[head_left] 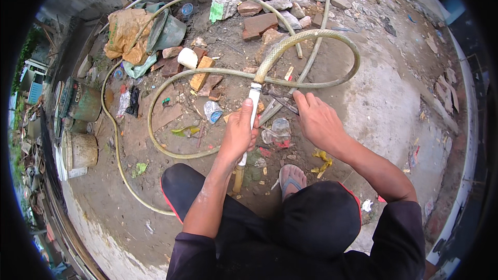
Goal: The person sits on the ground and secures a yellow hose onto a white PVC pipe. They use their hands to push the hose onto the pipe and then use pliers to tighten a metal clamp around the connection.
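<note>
My left hand (240, 134) is closed around a white plastic pipe (254, 96), thumb along its upper side. A yellowish braided hose (280, 52) is joined to the pipe's far end, where dark wire is wound around the joint. Another short piece of hose (238, 179) shows at the pipe's near end. Just right of the joint, my right hand (319, 120) grips a dark metal tool that looks like pliers (282, 96). Its jaws point toward the joint and its handles are mostly hidden in my fingers. The hose loops right, then curls across the ground to the left.
Broken bricks and stones (280, 4) lie piled at the far side. A torn brown sack (129, 33) and a grey bucket (168, 32) stand far left, with a dirty white bucket (80, 149) nearer. Litter and a clear plastic cup (280, 128) lie near my sandalled foot (292, 179).
</note>
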A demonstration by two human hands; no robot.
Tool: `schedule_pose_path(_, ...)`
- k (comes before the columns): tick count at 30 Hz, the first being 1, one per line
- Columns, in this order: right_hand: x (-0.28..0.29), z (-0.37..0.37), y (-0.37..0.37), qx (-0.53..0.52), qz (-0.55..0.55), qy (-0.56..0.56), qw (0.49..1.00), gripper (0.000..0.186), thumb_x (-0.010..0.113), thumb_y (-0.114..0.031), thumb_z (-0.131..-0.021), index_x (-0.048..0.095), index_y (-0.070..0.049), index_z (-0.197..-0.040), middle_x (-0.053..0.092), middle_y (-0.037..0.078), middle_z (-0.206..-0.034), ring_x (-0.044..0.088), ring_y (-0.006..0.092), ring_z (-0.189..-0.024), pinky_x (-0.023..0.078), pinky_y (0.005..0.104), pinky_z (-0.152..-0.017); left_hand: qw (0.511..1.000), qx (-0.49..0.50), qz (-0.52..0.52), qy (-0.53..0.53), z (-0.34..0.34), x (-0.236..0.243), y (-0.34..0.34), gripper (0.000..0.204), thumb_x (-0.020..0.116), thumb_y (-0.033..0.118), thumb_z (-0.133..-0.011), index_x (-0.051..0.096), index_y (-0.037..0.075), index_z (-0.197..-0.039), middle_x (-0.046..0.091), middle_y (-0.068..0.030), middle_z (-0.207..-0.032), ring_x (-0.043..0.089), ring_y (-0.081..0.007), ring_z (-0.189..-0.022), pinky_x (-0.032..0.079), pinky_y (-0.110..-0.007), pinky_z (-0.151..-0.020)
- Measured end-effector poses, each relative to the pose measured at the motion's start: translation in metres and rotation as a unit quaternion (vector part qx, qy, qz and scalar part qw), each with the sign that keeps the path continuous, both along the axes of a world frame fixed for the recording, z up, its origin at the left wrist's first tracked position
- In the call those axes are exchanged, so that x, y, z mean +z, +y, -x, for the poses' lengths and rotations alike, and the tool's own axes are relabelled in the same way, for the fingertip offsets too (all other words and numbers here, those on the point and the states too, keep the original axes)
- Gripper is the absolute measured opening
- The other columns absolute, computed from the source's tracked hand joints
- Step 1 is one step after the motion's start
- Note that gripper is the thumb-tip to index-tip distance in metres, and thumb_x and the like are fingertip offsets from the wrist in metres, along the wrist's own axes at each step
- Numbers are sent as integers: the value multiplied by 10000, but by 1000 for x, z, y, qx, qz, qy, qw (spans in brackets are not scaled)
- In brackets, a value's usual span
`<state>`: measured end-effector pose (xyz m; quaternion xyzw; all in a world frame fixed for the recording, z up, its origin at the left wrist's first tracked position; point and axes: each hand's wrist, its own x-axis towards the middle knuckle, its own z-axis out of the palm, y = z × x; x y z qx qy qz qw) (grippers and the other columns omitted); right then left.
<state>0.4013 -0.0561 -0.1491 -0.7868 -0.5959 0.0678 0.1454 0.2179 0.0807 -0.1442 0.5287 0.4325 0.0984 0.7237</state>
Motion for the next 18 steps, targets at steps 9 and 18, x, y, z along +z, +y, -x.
schedule_pose_path(9, 28, -28, -14, 96, 141, 771, 614, 669, 543, -297, -1065, 272, -18, -1609, 616, 204, -1384, 681, 319, -1157, 534, 449, -978, 962, -51, -237, -124, 23, -20, 30, 625, 397, 577, -1091, 538, 68, -758, 421, 51, -553, 355, -42, -449, 263, -237, -418)
schedule_pose_path(18, 46, -37, -8, 149, 205, 752, 608, 711, 556, -280, -1047, 235, 0, -1616, 585, 276, -1424, 690, 403, -1155, 554, 463, -991, 948, -65, -271, -151, 25, -27, 31, 626, 418, 552, -1088, 529, 61, -715, 422, 40, -561, 360, -57, -509, 258, -269, -474)
